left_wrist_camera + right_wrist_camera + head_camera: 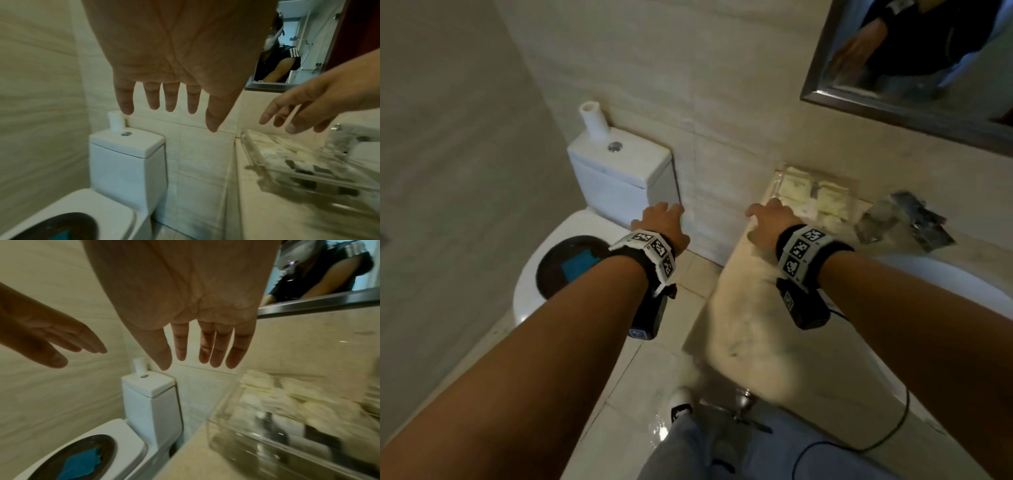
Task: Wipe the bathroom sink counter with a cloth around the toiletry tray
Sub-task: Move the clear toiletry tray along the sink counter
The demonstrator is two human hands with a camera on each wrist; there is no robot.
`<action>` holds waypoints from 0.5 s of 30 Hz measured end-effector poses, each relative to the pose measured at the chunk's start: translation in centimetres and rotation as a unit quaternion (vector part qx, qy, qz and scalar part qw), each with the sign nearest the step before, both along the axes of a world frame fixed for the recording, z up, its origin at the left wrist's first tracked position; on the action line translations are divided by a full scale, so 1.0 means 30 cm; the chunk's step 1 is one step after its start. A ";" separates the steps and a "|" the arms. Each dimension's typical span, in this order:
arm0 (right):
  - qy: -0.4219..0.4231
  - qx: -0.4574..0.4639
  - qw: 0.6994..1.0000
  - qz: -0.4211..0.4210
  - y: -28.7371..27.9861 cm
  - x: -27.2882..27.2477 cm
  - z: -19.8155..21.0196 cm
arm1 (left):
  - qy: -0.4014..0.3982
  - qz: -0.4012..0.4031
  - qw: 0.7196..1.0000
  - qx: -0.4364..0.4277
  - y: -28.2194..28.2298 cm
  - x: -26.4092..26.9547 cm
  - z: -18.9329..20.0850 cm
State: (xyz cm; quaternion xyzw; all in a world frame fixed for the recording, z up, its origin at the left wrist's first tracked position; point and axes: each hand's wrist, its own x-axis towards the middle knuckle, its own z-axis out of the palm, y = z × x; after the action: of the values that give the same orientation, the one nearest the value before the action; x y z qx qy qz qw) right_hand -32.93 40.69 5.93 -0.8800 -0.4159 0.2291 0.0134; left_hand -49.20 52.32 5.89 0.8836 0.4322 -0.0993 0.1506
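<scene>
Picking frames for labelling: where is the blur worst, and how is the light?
Head view: dim, faucet smeared. Left wrist view: tray and counter streaked by motion. Right wrist view: tray blurred, toilet sharp.

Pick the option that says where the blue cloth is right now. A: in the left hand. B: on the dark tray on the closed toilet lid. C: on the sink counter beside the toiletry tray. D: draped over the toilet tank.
B: the blue cloth lies on the dark tray on the closed toilet lid, while both the left hand and right hand are open and hold nothing.
</scene>
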 end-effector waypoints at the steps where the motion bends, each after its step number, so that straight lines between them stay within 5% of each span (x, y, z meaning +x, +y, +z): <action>1: -0.001 0.003 1.000 0.020 0.025 -0.038 0.015 | 0.006 0.010 1.000 0.012 0.006 -0.050 0.012; 15: -0.014 -0.034 0.982 0.185 0.483 -0.523 -0.023 | 0.034 0.170 0.985 -0.007 0.287 -0.675 -0.008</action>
State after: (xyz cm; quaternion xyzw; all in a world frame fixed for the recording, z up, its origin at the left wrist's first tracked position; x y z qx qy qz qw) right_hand -48.63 55.17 5.24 -0.7910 -0.5637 0.2290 -0.0648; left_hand -69.45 60.93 5.66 0.7924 0.5799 -0.1054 0.1569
